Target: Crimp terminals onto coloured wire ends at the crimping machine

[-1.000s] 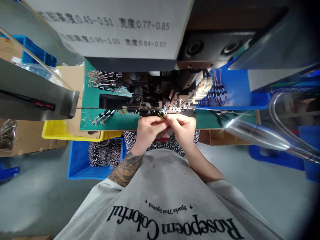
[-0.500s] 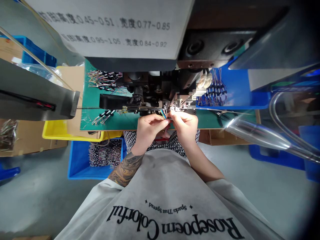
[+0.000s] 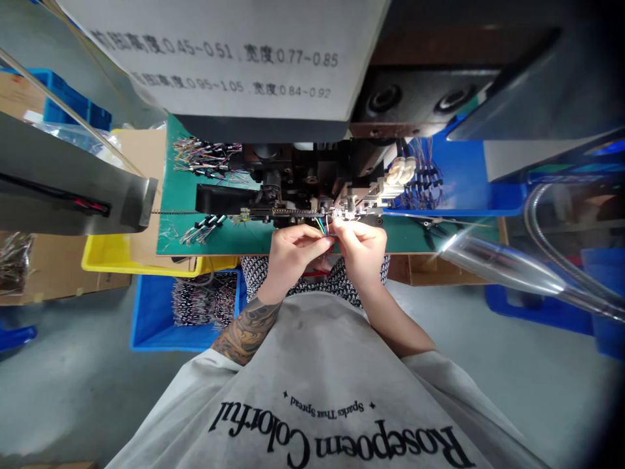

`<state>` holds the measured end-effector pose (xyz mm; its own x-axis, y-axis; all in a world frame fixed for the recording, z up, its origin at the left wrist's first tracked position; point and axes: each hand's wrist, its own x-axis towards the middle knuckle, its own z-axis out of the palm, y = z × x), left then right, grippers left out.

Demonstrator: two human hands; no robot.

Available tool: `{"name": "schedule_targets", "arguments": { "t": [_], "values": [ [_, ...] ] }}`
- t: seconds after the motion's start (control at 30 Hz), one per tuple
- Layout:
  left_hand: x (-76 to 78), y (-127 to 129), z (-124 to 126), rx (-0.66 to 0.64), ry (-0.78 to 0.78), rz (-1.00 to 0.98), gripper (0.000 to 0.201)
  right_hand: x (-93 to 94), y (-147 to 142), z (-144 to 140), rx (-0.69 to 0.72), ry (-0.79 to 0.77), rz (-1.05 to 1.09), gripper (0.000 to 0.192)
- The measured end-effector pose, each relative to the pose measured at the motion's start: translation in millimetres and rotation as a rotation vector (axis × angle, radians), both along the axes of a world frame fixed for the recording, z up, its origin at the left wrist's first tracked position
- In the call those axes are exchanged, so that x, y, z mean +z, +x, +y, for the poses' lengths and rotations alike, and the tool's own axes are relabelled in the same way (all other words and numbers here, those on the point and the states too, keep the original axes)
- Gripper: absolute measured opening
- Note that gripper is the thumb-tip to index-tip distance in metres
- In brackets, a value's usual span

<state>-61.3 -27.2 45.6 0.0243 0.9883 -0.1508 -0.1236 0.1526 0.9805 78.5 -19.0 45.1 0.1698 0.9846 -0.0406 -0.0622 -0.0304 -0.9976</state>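
Left hand (image 3: pixel 295 254) is pinching a few colored wires (image 3: pixel 321 225), thumb on index. Wires are sticking out between both hands, pointing at the black machine (image 3: pixel 312 176), near the front edge of the green counter (image 3: pixel 244 242). Right hand (image 3: pixel 364 251) is sitting just beside them, fingertips bunching narrow; can't tell if it's gripping one. More wire bundles (image 3: pixel 208 155) are lying left of the machine.

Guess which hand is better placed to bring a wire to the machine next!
Probably the right hand: its fingertips look closest to the machine's brightly lit part. The left hand seems to pinch the colored wires, slightly farther away.
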Motion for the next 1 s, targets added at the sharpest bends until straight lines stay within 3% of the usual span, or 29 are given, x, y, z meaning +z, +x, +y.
{"name": "schedule_targets", "arguments": {
  "t": [0.13, 0.33, 0.6, 0.77, 1.0],
  "values": [
    [2.0, 0.2, 0.0, 0.0, 0.004, 0.031, 0.021, -1.2, 0.9, 1.0, 0.033, -0.024, 0.029, 0.039],
    [6.1, 1.7, -1.7, 0.009, -0.011, 0.054, 0.022, -0.9, 1.5, 0.7, 0.041, -0.008, 0.069, 0.056],
    [-0.7, 2.5, -2.0, 0.038, 0.03, 0.058, 0.023, -2.4, 0.0, 1.5, 0.018, -0.029, 0.077, 0.039],
    [-5.5, 1.7, -2.2, 0.056, -0.023, 0.023, 0.023, -0.7, 0.1, -1.5, 0.025, -0.04, 0.009, 0.038],
    [0.0, 2.1, -2.5, 0.023, -0.019, 0.032, 0.02, 2.7, 0.8, -4.0, -0.018, -0.003, -0.047, 0.039]
  ]
}}
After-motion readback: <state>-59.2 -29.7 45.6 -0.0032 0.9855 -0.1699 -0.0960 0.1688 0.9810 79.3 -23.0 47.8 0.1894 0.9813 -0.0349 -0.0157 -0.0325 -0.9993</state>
